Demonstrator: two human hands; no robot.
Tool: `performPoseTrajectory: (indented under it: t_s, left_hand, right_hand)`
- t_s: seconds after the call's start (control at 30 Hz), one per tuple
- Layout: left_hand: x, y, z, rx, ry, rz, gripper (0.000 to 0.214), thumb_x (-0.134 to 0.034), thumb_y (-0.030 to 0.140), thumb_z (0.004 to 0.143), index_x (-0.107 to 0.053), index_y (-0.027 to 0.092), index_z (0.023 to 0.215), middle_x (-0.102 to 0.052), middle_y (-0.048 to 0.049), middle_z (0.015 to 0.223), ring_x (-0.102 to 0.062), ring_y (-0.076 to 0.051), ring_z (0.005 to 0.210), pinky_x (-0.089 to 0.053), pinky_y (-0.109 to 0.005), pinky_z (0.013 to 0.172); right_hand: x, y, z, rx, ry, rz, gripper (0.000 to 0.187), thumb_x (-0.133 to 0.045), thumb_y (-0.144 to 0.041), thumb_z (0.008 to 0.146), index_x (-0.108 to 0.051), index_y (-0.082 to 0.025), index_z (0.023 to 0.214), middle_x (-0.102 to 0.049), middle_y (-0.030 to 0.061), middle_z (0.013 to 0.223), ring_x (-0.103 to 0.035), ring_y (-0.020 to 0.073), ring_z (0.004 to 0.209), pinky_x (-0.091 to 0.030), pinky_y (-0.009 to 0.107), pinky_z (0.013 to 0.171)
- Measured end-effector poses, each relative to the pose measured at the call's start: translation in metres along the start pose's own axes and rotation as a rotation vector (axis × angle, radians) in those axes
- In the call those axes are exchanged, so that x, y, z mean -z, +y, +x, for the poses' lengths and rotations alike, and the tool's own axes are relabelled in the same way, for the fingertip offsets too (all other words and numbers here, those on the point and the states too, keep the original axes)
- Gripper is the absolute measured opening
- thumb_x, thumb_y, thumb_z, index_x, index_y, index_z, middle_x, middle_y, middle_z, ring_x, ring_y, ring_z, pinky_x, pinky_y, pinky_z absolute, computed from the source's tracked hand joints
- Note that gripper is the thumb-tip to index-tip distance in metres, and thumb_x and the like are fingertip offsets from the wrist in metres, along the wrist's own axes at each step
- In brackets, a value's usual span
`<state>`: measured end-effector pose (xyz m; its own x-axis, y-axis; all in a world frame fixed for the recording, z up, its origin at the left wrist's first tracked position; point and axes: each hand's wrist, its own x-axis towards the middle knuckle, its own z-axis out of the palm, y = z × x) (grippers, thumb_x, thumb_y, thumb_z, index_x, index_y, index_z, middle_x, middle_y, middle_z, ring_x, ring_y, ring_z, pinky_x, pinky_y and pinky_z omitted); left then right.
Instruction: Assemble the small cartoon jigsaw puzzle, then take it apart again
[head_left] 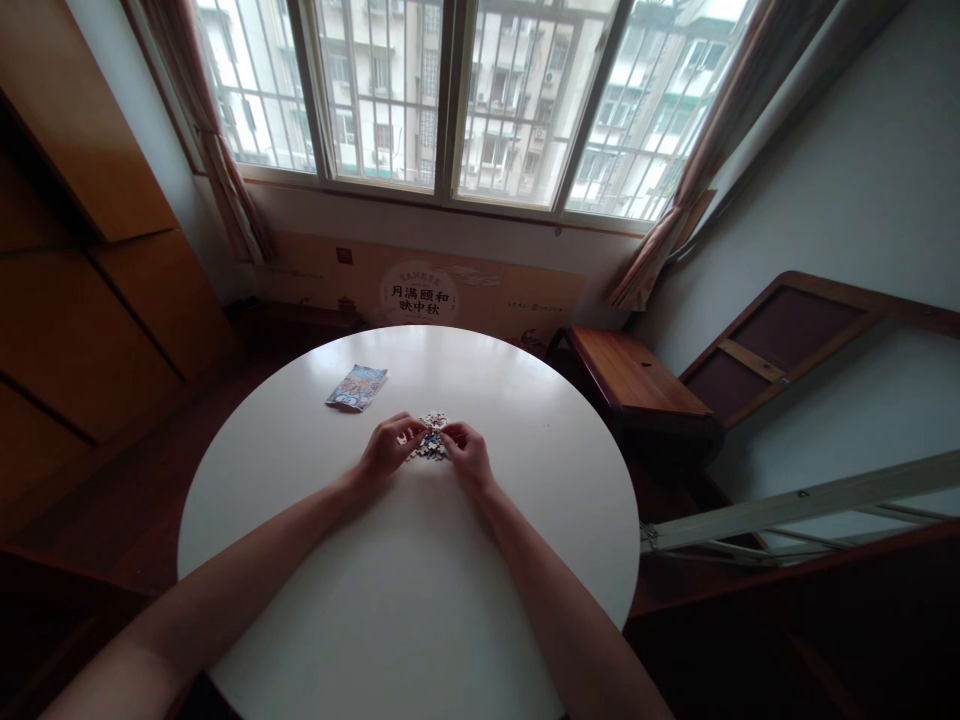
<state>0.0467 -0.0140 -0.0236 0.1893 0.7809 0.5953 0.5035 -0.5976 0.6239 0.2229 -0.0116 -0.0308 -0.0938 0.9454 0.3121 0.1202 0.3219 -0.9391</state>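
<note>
A small heap of jigsaw puzzle pieces [433, 446] lies on the round white table [420, 600], in front of me. From the left side of the heap, my left hand [390, 443] reaches in with thumb and fingertips pinched together. My right hand [468, 452] mirrors it from the right, its fingers also pinched. The fingertips of both hands nearly meet above the pieces. They seem to hold a puzzle piece between them, though it is too small to make out clearly. Beyond my left hand lies a colourful printed packet [357, 387], flat on the table.
A wooden bench [637, 368] stands beyond the table's right edge. Wooden cabinets [112, 300] line the left side. Behind the table, a printed cardboard panel [487, 290] leans below the barred window [450, 100]. A pale metal frame [795, 505] stands at the right.
</note>
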Motion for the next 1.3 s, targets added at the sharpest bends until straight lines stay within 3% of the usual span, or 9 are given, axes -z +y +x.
performPoseTrajectory:
  t_s: [1.3]
  left_hand:
    - [0.0000,0.0015,-0.0005,0.036,-0.013,0.021,0.015,-0.058,0.029,0.085,-0.068,0.018,0.084,-0.061,-0.0004,0.074,-0.056,-0.009,0.060,-0.045,-0.021,0.059]
  right_hand:
    - [0.0010,-0.0058,-0.0015,-0.002,-0.006,-0.019,0.019,-0.059,-0.035,0.075,-0.063,-0.017,0.080,-0.065,0.0030,0.072,-0.058,0.0146,0.064,-0.047,0.026,0.060]
